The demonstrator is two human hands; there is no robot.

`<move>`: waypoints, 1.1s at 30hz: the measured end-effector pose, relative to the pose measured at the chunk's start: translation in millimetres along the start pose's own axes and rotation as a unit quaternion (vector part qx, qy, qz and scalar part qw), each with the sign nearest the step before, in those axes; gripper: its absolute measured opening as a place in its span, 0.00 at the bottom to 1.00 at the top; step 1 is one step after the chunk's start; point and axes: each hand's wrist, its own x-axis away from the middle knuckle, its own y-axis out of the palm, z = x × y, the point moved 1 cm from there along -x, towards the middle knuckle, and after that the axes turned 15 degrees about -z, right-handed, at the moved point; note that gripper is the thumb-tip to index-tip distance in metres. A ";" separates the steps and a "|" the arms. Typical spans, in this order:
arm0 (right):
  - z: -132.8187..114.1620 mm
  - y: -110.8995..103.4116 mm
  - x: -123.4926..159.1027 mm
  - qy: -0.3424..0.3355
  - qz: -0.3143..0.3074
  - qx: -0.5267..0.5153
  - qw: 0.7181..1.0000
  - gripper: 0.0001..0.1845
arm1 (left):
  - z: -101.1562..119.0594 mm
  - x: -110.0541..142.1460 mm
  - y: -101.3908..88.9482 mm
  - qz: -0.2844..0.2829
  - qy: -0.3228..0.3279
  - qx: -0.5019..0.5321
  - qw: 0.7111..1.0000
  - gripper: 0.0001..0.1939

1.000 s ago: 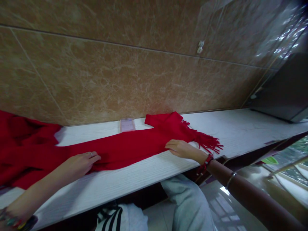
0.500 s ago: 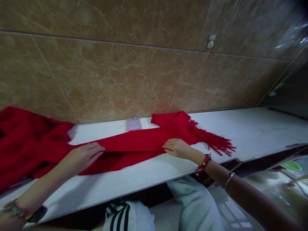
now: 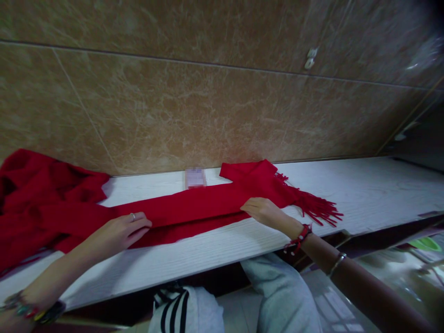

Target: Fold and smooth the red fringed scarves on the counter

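Observation:
A red fringed scarf [image 3: 194, 206] lies lengthwise over the white tabletop [image 3: 163, 268], with a folded layer on top of a lower one. My left hand [image 3: 130, 229], with a ring on one finger, pinches the front edge of the upper layer left of the middle. Farther right, my right hand [image 3: 262, 212] has its fingers closed on the same edge. Beyond my right hand the scarf's tasselled end spreads to the right, and a short flap turns back toward the wall. At the far left the rest of the cloth lies in a loose heap.
Behind the scarf, a small pale card or packet [image 3: 195, 178] with a blurred face lies by the tiled wall [image 3: 194, 106]. A white socket [image 3: 311, 58] is on the wall. My legs [image 3: 282, 296] are under the front edge. A green basin [image 3: 426, 243] stands lower right.
The upper layer's front edge has come down toward me on the left side, covering more of the lower layer. My left hand has moved slightly nearer to me. Both hands keep their grip.

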 end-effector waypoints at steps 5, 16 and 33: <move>-6.6 4.7 6.8 -0.017 -0.025 -0.001 1.000 0.12 | 6.8 2.5 12.8 -0.030 0.018 0.025 0.999 0.15; -6.6 8.0 9.4 0.014 0.015 0.000 1.000 0.13 | 11.9 9.1 -1.2 -0.025 0.019 0.090 0.995 0.13; -32.3 -3.6 -45.4 0.012 -0.026 -0.171 0.985 0.22 | 53.0 -74.2 -10.2 0.065 0.098 0.041 0.992 0.14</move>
